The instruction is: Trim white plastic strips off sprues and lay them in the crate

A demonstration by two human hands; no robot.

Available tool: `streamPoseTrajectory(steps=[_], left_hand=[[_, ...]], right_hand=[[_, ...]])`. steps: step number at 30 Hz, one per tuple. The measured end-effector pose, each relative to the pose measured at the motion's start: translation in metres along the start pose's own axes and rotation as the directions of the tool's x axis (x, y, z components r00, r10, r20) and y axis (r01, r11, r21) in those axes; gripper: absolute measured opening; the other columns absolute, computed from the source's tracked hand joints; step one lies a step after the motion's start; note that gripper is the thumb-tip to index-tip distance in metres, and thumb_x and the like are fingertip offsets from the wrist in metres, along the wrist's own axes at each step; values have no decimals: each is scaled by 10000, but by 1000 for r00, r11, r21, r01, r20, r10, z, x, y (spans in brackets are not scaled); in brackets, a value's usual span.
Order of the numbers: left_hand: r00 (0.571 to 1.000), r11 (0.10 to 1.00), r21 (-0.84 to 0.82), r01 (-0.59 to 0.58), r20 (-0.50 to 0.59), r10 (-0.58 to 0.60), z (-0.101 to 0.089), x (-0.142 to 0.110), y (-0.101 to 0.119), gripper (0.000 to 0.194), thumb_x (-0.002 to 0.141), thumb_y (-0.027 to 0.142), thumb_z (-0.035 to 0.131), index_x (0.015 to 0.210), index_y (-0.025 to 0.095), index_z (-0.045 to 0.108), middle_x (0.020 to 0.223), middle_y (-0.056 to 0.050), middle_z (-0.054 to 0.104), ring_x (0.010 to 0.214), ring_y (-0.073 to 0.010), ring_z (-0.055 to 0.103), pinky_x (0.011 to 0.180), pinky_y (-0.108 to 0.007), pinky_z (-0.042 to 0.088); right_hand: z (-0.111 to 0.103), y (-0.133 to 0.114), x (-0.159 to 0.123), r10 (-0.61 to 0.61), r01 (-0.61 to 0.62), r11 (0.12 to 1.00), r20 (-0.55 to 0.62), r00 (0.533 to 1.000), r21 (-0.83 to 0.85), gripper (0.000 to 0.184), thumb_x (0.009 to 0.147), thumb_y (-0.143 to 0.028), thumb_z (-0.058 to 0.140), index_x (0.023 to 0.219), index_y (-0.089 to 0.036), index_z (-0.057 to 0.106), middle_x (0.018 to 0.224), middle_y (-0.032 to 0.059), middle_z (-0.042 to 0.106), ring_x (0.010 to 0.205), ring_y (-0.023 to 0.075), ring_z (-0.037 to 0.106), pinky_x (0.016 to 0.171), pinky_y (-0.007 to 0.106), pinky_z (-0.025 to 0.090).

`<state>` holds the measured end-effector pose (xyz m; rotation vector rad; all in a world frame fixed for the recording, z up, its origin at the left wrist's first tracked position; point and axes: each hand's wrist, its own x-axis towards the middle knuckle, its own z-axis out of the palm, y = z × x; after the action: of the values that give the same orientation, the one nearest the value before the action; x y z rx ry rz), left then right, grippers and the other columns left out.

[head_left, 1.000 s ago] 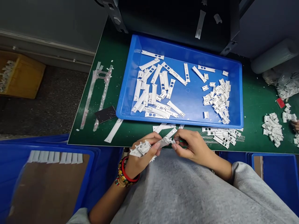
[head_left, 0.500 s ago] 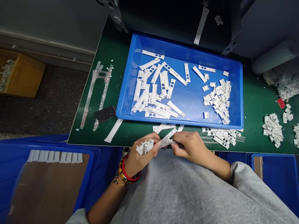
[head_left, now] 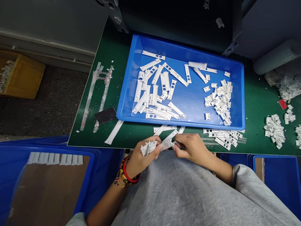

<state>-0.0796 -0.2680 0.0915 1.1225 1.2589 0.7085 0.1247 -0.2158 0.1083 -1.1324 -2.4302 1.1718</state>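
My left hand point(head_left: 141, 157) is closed around a bundle of white plastic parts point(head_left: 148, 147) and also pinches one end of a long white plastic strip point(head_left: 167, 143). My right hand point(head_left: 191, 147) is closed on the strip's other end, fingertips meeting the left hand's at the front edge of the green table point(head_left: 117, 135). A blue tray point(head_left: 237, 94) lies just beyond, with long white strips point(head_left: 155, 91) heaped on its left and small white clips point(head_left: 219, 100) on its right.
Loose strips point(head_left: 223, 136) and clips point(head_left: 274, 130) lie on the table right of my hands, sprue frames point(head_left: 100, 91) to the left. Blue bins stand below the table at left point(head_left: 14, 157) and right point(head_left: 279, 175). A dark machine point(head_left: 176, 18) rises behind the tray.
A white strip dropped from the machine's opening into the back of the tray. The bundle in my left hand has shifted slightly right; both hands stay together on the strip.
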Motion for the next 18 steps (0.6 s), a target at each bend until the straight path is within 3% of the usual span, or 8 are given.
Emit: streamPoseTrajectory(steps=[4, 6, 9, 11, 13, 15, 18], left_hand=[[998, 999, 13, 50, 46, -50, 0, 0, -8, 314, 885, 390, 504, 683, 171, 602, 552, 28, 496, 509, -112, 468, 513, -241, 379], [995, 998, 30, 61, 80, -63, -2, 0, -11, 355, 887, 394, 500, 619, 176, 581, 547, 18, 512, 534, -123, 495, 542, -251, 407], [992, 999, 28, 36, 121, -39, -4, 3, -16, 368, 893, 405, 504, 632, 177, 628, 624, -23, 599, 629, -161, 576, 615, -282, 476], [997, 1000, 16, -20, 81, 19, -5, 5, -19, 322, 890, 421, 530, 776, 180, 710, 818, -76, 689, 795, -208, 635, 713, -322, 520], [997, 998, -15, -64, -45, 63, -8, 7, -24, 314, 890, 437, 549, 927, 186, 733, 1000, -110, 692, 911, -231, 641, 786, -350, 530], [986, 995, -82, -50, -163, 37, -10, 8, -28, 340, 905, 453, 533, 988, 176, 712, 892, -85, 657, 769, -191, 627, 692, -321, 527], [982, 982, -184, 45, -171, -77, -11, 10, -30, 316, 894, 459, 544, 1001, 172, 623, 644, 40, 469, 487, -95, 428, 465, -235, 393]], right_hand=[[6, 2, -3, 94, -100, 978, 41, 995, 185, 99, 863, -288, 527, 865, -196, 565, 605, -52, 504, 526, 103, 447, 535, 210, 278], [10, 3, -5, 123, -143, 936, 80, 989, 321, 176, 848, -268, 543, 1004, -192, 574, 623, -62, 521, 525, 101, 463, 542, 199, 324], [16, 7, -7, 173, -183, 881, 62, 983, 436, 168, 822, -242, 554, 975, -187, 593, 641, -57, 543, 531, 97, 474, 547, 198, 361], [18, 11, -8, 250, -227, 860, 11, 968, 457, 114, 807, -240, 563, 899, -185, 600, 622, -56, 543, 524, 96, 464, 546, 204, 366], [20, 18, -8, 320, -269, 840, -32, 947, 471, 89, 807, -255, 565, 856, -185, 593, 610, -50, 554, 541, 105, 481, 564, 215, 382], [22, 26, -6, 370, -294, 827, -69, 927, 480, 105, 819, -277, 557, 851, -183, 590, 636, -32, 594, 586, 122, 518, 596, 230, 404], [29, 40, -3, 406, -319, 824, -96, 909, 468, 154, 845, -309, 537, 875, -173, 605, 687, -8, 640, 639, 137, 552, 627, 242, 422]])
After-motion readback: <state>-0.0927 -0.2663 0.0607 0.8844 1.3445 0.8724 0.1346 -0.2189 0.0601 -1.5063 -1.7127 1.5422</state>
